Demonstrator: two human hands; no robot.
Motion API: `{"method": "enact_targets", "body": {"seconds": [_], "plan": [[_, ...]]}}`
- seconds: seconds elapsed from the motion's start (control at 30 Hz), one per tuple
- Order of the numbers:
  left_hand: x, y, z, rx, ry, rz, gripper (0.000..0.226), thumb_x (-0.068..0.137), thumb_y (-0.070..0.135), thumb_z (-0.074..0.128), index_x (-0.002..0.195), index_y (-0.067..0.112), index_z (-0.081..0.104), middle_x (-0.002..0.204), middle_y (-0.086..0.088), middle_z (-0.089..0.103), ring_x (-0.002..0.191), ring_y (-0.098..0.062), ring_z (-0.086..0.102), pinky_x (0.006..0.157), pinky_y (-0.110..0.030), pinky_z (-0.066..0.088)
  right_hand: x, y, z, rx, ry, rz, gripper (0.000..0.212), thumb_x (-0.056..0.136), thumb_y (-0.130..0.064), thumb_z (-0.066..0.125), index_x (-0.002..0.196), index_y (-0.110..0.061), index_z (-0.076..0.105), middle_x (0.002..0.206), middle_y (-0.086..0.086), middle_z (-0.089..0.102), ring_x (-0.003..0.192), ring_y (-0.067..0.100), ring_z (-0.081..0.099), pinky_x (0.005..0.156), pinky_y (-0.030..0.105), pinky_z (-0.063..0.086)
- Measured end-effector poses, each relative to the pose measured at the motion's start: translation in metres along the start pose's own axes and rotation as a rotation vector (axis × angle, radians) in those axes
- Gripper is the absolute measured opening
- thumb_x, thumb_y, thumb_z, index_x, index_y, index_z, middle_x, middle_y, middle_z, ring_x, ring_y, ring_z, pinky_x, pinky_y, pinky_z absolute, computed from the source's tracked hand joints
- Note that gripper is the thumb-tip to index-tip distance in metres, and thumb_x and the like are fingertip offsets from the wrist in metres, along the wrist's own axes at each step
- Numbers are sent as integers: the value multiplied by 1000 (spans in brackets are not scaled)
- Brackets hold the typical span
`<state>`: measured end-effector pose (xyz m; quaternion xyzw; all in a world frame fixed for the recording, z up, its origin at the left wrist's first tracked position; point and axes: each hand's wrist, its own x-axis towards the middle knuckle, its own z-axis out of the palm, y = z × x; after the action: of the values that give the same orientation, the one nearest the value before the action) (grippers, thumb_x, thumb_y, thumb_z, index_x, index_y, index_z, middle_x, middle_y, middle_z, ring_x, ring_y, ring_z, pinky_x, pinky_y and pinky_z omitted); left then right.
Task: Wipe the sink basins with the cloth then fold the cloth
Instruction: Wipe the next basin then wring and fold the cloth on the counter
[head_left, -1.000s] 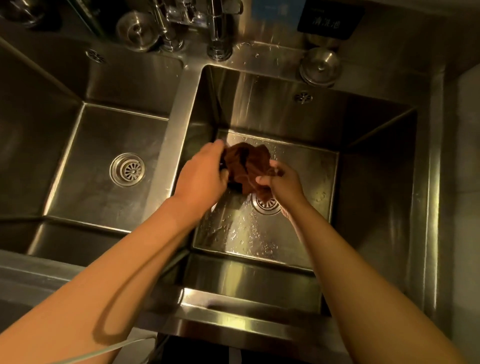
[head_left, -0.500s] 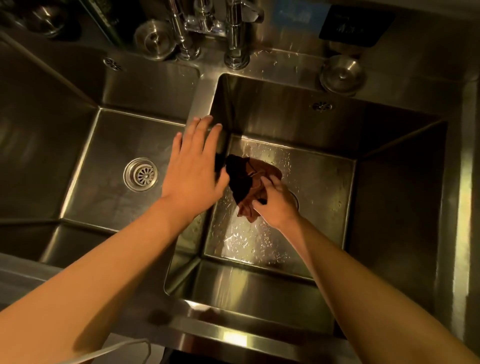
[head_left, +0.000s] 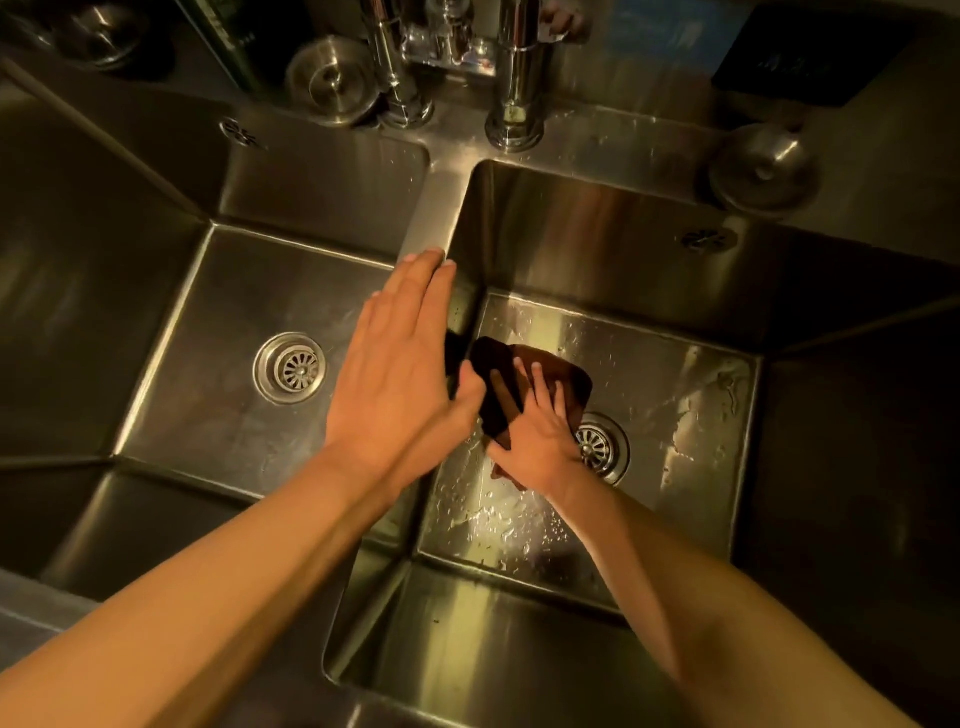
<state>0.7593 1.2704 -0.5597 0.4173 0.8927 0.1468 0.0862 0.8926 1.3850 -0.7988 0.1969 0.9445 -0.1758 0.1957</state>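
Cloth now flatter, perhaps half-hidden

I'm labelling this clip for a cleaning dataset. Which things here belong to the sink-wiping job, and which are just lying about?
Belongs to the job:
- dark brown cloth, pressed down by the right hand
- right steel basin, wet floor
- left steel basin
- left hand, flat, over the divider

Just lying about:
- chrome taps
- round steel drain stoppers on the ledge
- black label plate
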Motion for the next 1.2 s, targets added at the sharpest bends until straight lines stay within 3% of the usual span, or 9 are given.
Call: {"method": "enact_targets", "body": {"seconds": [0.27, 0.43, 0.57, 0.67, 0.7, 0.77, 0.83, 0.97, 1.2], "plan": [[0, -1, -1, 18, -15, 0, 87, 89, 28, 63, 163, 10, 22, 172, -6, 19, 161, -20, 12, 129, -49, 23, -55, -22, 43, -82, -62, -384, 87, 86, -55, 49, 160, -20, 19, 165, 19, 19, 153, 45, 12, 121, 65, 13], [1, 0, -2, 33, -32, 11, 89, 88, 28, 64, 163, 9, 21, 172, -7, 18, 161, -22, 11, 128, -49, 23, -79, -14, 63, -438, -192, -763, 76, 93, -52, 53, 160, -30, 26, 159, 8, 42, 147, 34, 39, 113, 52, 41], [0, 0, -1, 48, -33, 17, 93, 86, 26, 67, 164, 9, 19, 172, -7, 17, 161, -22, 10, 128, -49, 23, -49, 4, 35, -388, -186, -950, 63, 95, -45, 51, 154, -33, 34, 160, 4, 37, 151, 28, 28, 123, 50, 23], [1, -1, 0, 54, -31, 20, 94, 84, 22, 68, 164, 8, 20, 172, -7, 17, 161, -22, 11, 128, -49, 23, -4, 13, -6, -292, -99, -782, 34, 93, -43, 57, 125, -33, 58, 127, -3, 63, 125, 25, 57, 109, 43, 30], [1, -1, 0, 49, -28, 18, 93, 84, 21, 68, 163, 8, 21, 172, -8, 18, 161, -22, 12, 128, -49, 23, 13, 18, -20, -253, -70, -652, 39, 95, -43, 57, 132, -32, 57, 136, -4, 59, 133, 26, 52, 113, 46, 27], [1, -1, 0, 37, -19, 12, 91, 83, 18, 66, 163, 8, 23, 171, -8, 21, 161, -23, 13, 128, -49, 23, 40, 32, -42, -231, -59, -364, 66, 98, -43, 51, 158, -30, 29, 167, -1, 22, 156, 27, 14, 125, 50, 14], [2, -1, 1, 36, -16, 12, 92, 81, 15, 66, 163, 9, 23, 171, -7, 21, 161, -22, 14, 128, -49, 23, 55, 46, -57, -149, -5, -175, 77, 99, -39, 51, 163, -30, 10, 171, 2, 1, 158, 26, -2, 126, 52, 12], [2, -3, 2, 39, -10, 14, 97, 78, 14, 68, 163, 11, 22, 170, -5, 21, 160, -22, 14, 128, -49, 25, 36, 72, -61, 52, 116, -15, 79, 99, -34, 59, 163, -28, 14, 171, 3, 6, 158, 27, 4, 126, 50, 15], [3, -2, 1, 42, 1, 27, 98, 74, 15, 68, 161, 8, 25, 169, -10, 23, 160, -25, 16, 128, -49, 25, -79, 161, -24, 111, 173, 445, 74, 102, -30, 51, 163, -14, 12, 169, 18, 10, 156, 38, 9, 123, 56, 17]]}}
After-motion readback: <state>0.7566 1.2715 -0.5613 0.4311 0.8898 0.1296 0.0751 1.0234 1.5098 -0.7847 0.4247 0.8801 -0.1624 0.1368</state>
